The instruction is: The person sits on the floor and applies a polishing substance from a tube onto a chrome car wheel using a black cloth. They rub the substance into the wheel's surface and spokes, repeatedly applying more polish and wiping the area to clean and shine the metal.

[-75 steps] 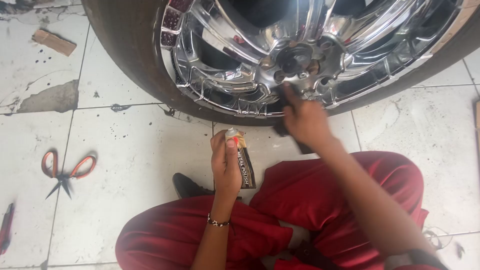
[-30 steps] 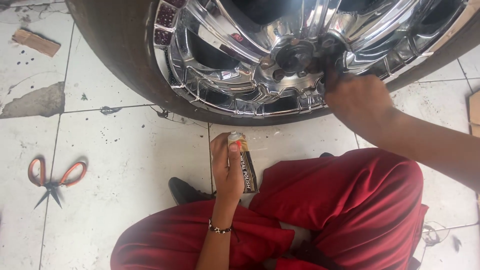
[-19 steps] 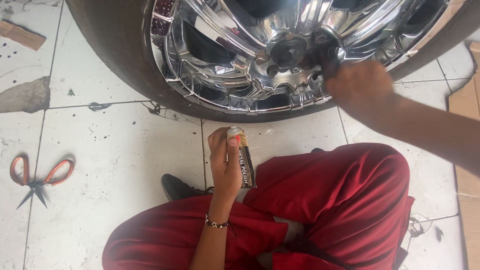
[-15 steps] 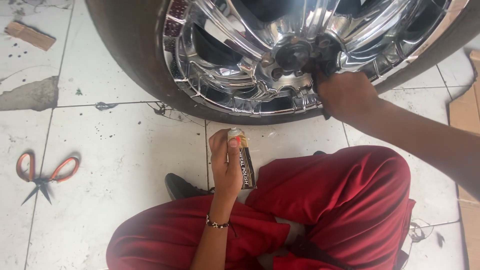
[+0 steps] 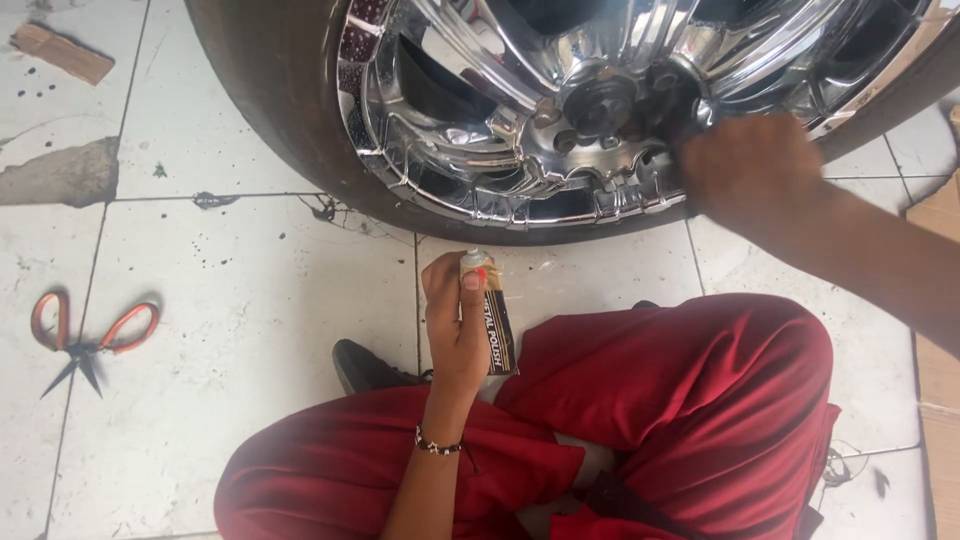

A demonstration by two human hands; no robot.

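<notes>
- Chrome wheel rim fills top of view, lying close to the white tiled floor, ringed by a dark brown tyre; hub with lug nuts sits near the middle top.
- Right hand reaches in from the right edge, pressed against the rim just right of the hub; fingers curled tight toward the chrome, blurred, so cannot tell whether anything is pinched under them.
- Left hand is below the rim, over the floor, wrapped around a small tube of metal polish; tube upright, grey cap up, black and gold body, thumb along its side, fingers closed around it.
- Beaded bracelet on the left wrist.
- Person sits cross-legged in red trousers; dark shoe pokes out just left of the left forearm.
- Orange-handled scissors lie on the tiles at far left, blades closed and pointing down, well apart from both hands.
- Small wooden block at top left corner; patch of broken tile showing grey cement below it.
- Cardboard sheet along the right edge.
</notes>
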